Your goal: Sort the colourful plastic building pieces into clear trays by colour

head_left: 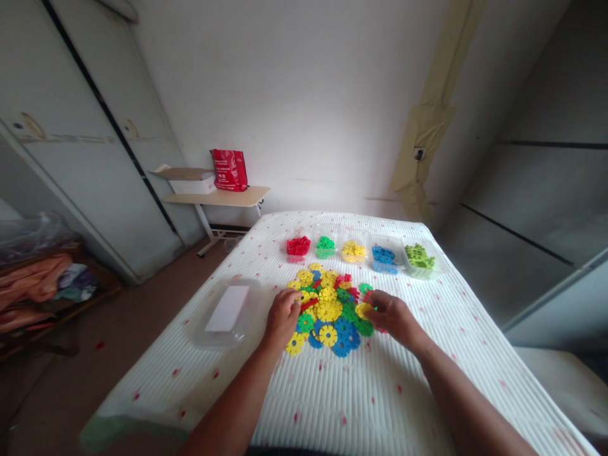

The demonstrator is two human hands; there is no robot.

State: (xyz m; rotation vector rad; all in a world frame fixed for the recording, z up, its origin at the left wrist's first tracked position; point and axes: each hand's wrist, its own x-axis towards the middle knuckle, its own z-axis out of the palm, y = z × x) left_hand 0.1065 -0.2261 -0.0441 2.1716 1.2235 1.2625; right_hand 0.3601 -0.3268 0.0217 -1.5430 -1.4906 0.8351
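Observation:
A heap of flat plastic snowflake discs (329,309) in yellow, blue, green and red lies in the middle of the white cloth-covered table (361,392). My left hand (281,316) rests at the heap's left edge, fingers curled and pinching a piece among the red and yellow ones. At the heap's right edge my right hand (392,315) is closed on a yellow disc (363,310). Behind the heap stand clear tubs sorted by colour: red (298,246), green (325,246), yellow (353,251), blue (383,257) and light green (418,256).
A clear lidded plastic box (227,311) with a white sheet inside sits on the table left of my left hand. A small side table (216,197) with a red bag (228,170) stands by the far wall. Clothes pile up at the left.

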